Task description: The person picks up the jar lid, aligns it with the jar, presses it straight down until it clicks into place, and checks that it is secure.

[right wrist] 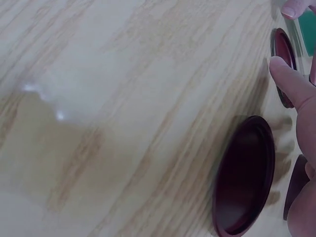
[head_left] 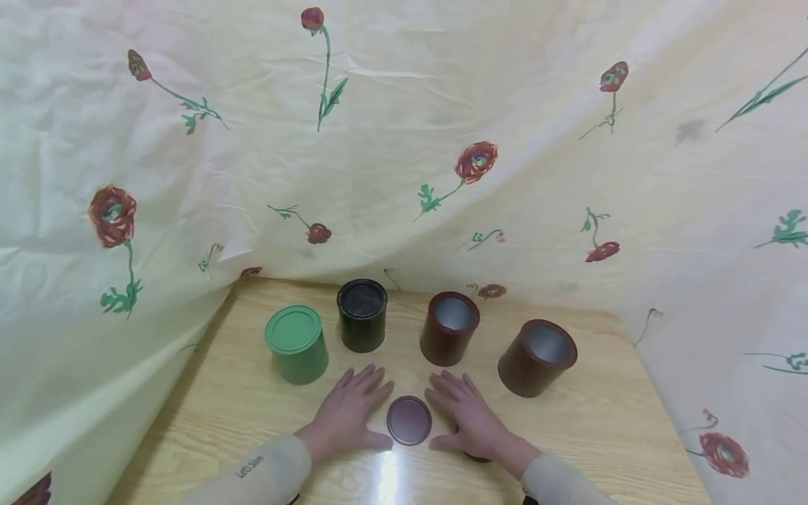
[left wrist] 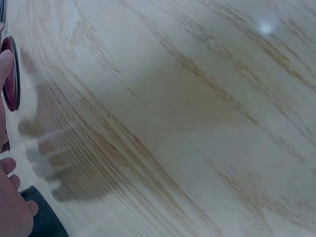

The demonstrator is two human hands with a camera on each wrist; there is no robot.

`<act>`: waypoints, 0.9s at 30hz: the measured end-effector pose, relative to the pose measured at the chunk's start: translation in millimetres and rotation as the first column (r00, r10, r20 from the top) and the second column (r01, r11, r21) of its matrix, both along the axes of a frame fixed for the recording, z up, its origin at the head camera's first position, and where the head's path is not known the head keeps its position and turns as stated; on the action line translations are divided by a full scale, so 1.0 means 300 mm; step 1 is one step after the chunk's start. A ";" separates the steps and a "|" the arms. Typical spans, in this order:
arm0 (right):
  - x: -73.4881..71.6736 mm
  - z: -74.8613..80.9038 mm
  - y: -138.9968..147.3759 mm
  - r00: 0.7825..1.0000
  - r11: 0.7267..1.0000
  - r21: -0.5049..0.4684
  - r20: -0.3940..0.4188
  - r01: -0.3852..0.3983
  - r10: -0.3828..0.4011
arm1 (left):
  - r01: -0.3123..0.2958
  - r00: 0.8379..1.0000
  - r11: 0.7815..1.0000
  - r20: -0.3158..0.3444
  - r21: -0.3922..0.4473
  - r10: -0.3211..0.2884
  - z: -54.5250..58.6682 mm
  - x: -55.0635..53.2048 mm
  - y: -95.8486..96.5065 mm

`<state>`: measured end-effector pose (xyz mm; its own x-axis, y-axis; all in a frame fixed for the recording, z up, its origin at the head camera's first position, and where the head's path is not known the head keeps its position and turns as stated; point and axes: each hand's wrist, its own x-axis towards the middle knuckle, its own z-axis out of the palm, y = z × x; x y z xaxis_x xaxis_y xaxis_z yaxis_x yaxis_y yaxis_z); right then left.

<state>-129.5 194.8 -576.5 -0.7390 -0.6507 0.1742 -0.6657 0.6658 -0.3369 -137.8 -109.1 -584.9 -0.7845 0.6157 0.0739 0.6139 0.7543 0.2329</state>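
Note:
Between my hands a round maroon lid [head_left: 409,421] lies on the wooden table. To its left is my left hand [head_left: 348,415], palm down, fingers spread and straight, holding nothing. My right hand [head_left: 468,416] mirrors it on the other side, also with nothing in it. A second maroon lid [right wrist: 244,177] lies under the right hand, mostly hidden by it in the head view. Beyond the hands stand a green lidded canister [head_left: 297,344], a black lidded canister [head_left: 362,315] and two maroon canisters without lids, one in the middle [head_left: 445,337] and one at right [head_left: 529,365].
A pale floral cloth [head_left: 379,175] hangs behind the table [head_left: 606,421] and along both sides. The canisters form a loose arc towards the back. Light glares off the tabletop near the front.

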 end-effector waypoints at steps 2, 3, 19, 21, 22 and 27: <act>0.001 -0.006 -0.001 1.000 1.000 0.001 -0.001 0.001 -0.001 | -0.002 1.000 1.000 -0.004 0.002 0.002 -0.009 -0.001 -0.003; 0.001 -0.009 -0.001 1.000 1.000 0.000 -0.001 0.002 -0.002 | -0.003 1.000 1.000 -0.004 0.007 0.003 -0.014 -0.001 -0.004; 0.009 -0.059 -0.006 1.000 0.999 -0.044 -0.018 0.010 -0.011 | -0.002 1.000 0.999 0.029 0.039 0.001 -0.071 0.002 -0.004; 0.009 -0.059 -0.012 1.000 0.999 -0.050 -0.007 0.013 -0.014 | 0.002 1.000 0.998 0.029 0.060 -0.004 -0.071 0.003 -0.001; 0.010 -0.060 -0.014 1.000 0.998 -0.054 -0.001 0.014 -0.014 | 0.004 0.999 0.997 0.031 0.071 -0.006 -0.071 0.003 0.002; 0.012 -0.070 -0.024 1.000 0.997 -0.080 0.004 0.023 -0.023 | 0.008 1.000 0.994 0.027 0.110 -0.011 -0.067 0.006 0.013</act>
<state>-126.0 187.6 -597.5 -0.7541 -0.6178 0.2227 -0.6496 0.6518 -0.3913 -135.9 -105.2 -605.0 -0.7811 0.6128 0.1194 0.6133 0.7172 0.3310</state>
